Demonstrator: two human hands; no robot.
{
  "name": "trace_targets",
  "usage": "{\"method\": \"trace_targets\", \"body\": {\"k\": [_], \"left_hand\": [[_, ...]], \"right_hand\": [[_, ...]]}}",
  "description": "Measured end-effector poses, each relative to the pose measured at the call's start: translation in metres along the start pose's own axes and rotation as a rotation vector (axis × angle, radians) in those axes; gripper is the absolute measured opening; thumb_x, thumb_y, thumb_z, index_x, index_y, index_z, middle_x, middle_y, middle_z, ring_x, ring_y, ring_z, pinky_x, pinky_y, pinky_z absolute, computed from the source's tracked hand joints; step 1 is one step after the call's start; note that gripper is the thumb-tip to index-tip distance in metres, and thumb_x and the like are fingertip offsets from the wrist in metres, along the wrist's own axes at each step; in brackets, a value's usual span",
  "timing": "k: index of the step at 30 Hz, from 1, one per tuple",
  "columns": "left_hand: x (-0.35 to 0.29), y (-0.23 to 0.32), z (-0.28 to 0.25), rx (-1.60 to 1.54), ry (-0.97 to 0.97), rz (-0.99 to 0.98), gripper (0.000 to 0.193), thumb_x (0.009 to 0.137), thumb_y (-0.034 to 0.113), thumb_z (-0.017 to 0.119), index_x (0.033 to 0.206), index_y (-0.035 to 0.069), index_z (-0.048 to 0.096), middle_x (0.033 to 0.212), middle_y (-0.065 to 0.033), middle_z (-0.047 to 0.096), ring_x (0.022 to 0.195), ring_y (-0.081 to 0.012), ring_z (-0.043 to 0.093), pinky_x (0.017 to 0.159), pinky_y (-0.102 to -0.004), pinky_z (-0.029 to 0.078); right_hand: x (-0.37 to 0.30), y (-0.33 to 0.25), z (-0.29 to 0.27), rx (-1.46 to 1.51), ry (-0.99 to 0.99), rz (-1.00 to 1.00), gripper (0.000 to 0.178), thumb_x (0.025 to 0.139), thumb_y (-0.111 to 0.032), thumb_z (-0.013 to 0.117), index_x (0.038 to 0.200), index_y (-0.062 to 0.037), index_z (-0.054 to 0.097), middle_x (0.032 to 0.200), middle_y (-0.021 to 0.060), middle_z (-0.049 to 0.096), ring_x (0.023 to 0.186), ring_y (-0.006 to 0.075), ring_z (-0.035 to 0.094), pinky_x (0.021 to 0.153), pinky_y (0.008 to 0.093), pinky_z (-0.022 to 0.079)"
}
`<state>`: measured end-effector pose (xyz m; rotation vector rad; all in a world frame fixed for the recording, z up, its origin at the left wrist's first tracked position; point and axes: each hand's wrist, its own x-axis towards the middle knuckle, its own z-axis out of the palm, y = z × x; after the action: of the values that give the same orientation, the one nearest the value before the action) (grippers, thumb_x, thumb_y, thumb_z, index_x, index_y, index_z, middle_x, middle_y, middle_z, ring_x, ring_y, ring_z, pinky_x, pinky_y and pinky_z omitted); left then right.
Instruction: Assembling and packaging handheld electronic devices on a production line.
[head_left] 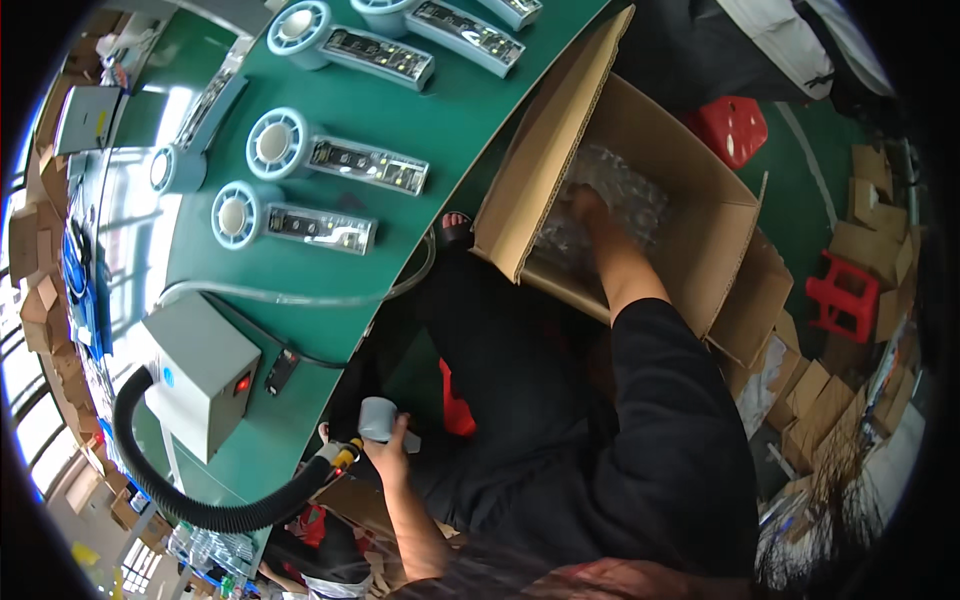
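Observation:
Near the table's edge, my left hand (390,453) is closed around a pale grey-blue cylindrical housing (378,418), its round end pointing up. Close beside that hand is the yellow-tipped end of a black corrugated hose (250,515). My right arm reaches into an open cardboard box (700,210) on the right. Inside it, my right hand (590,205) has its fingers curled down at a heap of clear plastic pieces (625,190). Whatever those fingers grip is hidden. On the green table (330,120) lie several grey-blue devices (320,160) with round slotted heads and exposed circuit boards.
A grey machine (205,370) with a lit red switch stands on the table, beside a clear tube (290,297). To the right are a red stool (843,297), a red seat (735,130) and stacked cardboard (820,410). Another person (325,560) is at the lower left.

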<state>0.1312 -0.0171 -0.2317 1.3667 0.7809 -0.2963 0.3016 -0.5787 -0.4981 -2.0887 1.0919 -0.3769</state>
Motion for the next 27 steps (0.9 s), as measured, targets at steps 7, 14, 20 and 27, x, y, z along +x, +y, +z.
{"method": "trace_targets", "body": {"k": [7,14,20,27], "left_hand": [[0.017,-0.001,0.026,-1.192,-0.294,-0.563,0.044,0.089,0.0,0.066,0.129,0.004,0.049,0.116,-0.0157,0.061,0.065,-0.02,0.06,0.059,-0.0305,0.051],[0.008,0.006,0.041,0.045,-0.106,0.168,0.039,0.097,0.018,0.064,0.131,0.004,0.05,0.112,-0.0124,0.062,0.075,-0.0179,0.062,0.064,-0.0291,0.05],[0.02,0.026,0.055,-0.072,0.182,0.092,0.045,0.1,0.029,0.065,0.135,0.005,0.051,0.127,-0.0142,0.06,0.083,-0.0172,0.064,0.065,-0.0276,0.05],[0.034,0.028,0.048,-1.11,-0.157,-0.36,0.051,0.102,0.034,0.062,0.14,0.004,0.05,0.126,-0.019,0.062,0.087,-0.0181,0.062,0.072,-0.0292,0.05]], "right_hand": [[0.001,0.033,0.053,-0.206,-0.317,-0.02,0.034,0.093,-0.026,0.063,0.117,-0.0024,0.062,0.12,0.0241,0.064,0.105,0.0415,0.065,0.092,0.049,0.053],[0.006,0.03,0.066,-0.418,-0.383,-0.041,0.032,0.092,-0.023,0.06,0.116,-0.003,0.064,0.116,0.0246,0.067,0.104,0.0434,0.067,0.091,0.0528,0.054],[0.027,0.044,0.001,-0.577,-0.347,-0.154,0.024,0.09,-0.025,0.057,0.108,-0.0116,0.067,0.106,0.0172,0.072,0.094,0.0418,0.07,0.08,0.0533,0.056],[0.022,0.1,-0.042,-0.66,-0.398,-0.356,0.025,0.086,-0.025,0.059,0.105,-0.0123,0.069,0.107,0.0152,0.073,0.09,0.0406,0.069,0.079,0.0508,0.056]]}}
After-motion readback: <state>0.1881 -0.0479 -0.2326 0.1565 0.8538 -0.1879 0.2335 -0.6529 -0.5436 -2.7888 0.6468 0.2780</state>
